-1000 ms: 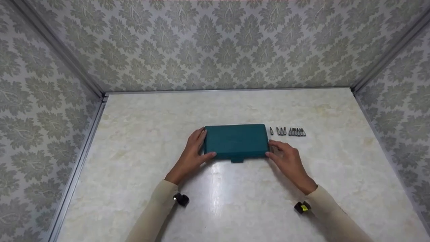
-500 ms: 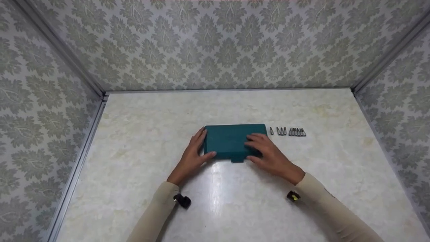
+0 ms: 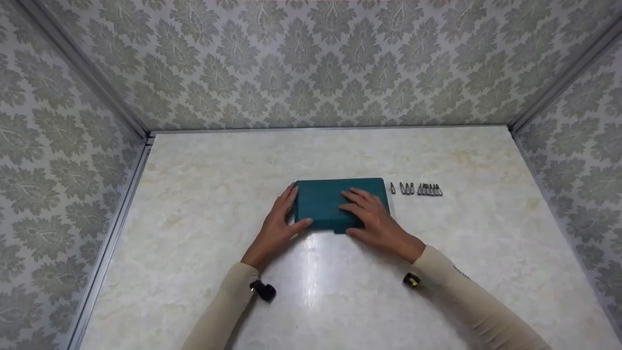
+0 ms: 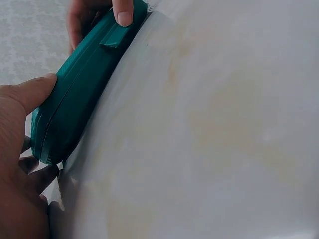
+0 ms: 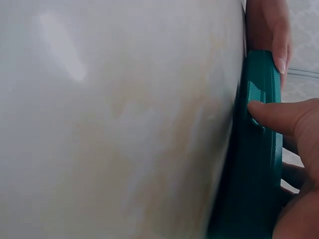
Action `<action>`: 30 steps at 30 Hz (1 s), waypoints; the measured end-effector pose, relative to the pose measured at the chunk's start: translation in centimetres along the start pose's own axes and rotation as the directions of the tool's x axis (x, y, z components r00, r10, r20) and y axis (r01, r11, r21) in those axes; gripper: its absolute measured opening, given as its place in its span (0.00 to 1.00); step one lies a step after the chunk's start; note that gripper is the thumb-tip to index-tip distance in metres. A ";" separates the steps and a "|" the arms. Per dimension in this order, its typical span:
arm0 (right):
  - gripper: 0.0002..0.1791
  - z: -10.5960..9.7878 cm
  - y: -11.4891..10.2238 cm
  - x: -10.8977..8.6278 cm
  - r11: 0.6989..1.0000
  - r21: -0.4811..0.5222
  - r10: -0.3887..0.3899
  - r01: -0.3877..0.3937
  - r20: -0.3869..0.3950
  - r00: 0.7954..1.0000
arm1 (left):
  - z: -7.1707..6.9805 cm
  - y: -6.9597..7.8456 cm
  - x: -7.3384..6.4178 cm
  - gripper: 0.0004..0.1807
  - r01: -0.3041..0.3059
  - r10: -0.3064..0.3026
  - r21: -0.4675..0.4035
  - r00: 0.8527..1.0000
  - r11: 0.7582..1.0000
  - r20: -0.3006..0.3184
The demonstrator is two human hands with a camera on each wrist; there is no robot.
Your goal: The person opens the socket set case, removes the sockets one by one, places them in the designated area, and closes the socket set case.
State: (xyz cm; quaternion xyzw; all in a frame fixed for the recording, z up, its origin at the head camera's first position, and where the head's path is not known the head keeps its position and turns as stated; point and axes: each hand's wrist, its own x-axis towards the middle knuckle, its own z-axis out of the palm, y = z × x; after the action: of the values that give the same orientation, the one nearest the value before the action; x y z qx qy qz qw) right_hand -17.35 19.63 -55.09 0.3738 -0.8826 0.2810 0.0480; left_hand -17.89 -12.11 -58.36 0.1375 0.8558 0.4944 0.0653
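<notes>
A dark green hard plastic case (image 3: 318, 199) lies closed on the table, its front latch (image 5: 255, 91) facing the person. My left hand (image 3: 278, 231) holds the case's left end, thumb on the front corner and the other fingers along the side. Spread over the right part of the lid are the fingers of my right hand (image 3: 380, 224). In the right wrist view its thumb (image 5: 279, 117) presses on the latch. Part of the lid and the latch is hidden under that hand in the head view.
Right of the case lie small metal screwdriver bits: a single bit (image 3: 392, 188), a group of three bits (image 3: 407, 189) and a row of several bits (image 3: 430, 190). The pale marbled table (image 3: 218, 165) is bounded by patterned walls (image 3: 301, 63) at the back and sides.
My right hand has moved left from the case's right end onto the lid, its thumb now at the latch. The left hand and the case stay in place.
</notes>
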 end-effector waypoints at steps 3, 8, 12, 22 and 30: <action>0.33 0.3 0.0 0.0 1.000 -0.024 0.001 -0.002 -0.021 1.000 | 0.0 0.0 0.0 0.54 -0.005 0.005 0.002 1.000 1.000 -0.005; 0.30 0.7 -0.3 0.1 0.997 -0.081 -0.009 0.005 -0.059 0.998 | 0.1 0.0 -0.1 0.53 -0.018 0.018 0.003 1.000 1.000 -0.009; 0.28 0.9 -0.5 0.4 0.987 -0.158 -0.031 0.020 -0.069 0.997 | 0.1 0.0 0.0 0.53 -0.019 0.020 0.002 1.000 1.000 -0.011; 0.26 0.9 -1.3 0.4 0.957 -0.288 -0.049 0.032 -0.054 0.997 | 0.1 0.0 -0.1 0.53 -0.016 0.016 0.011 1.000 1.000 -0.003; 0.25 1.3 -1.1 0.4 0.942 -0.334 -0.068 0.039 -0.078 0.995 | 0.1 0.0 0.0 0.53 -0.010 0.010 0.012 1.000 1.000 -0.003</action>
State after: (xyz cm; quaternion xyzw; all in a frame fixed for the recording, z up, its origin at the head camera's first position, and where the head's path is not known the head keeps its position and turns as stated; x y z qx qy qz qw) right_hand -16.72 18.08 -55.59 0.3713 -0.9039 0.1431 0.1571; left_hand -17.86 -12.02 -58.43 0.1416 0.8581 0.4899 0.0606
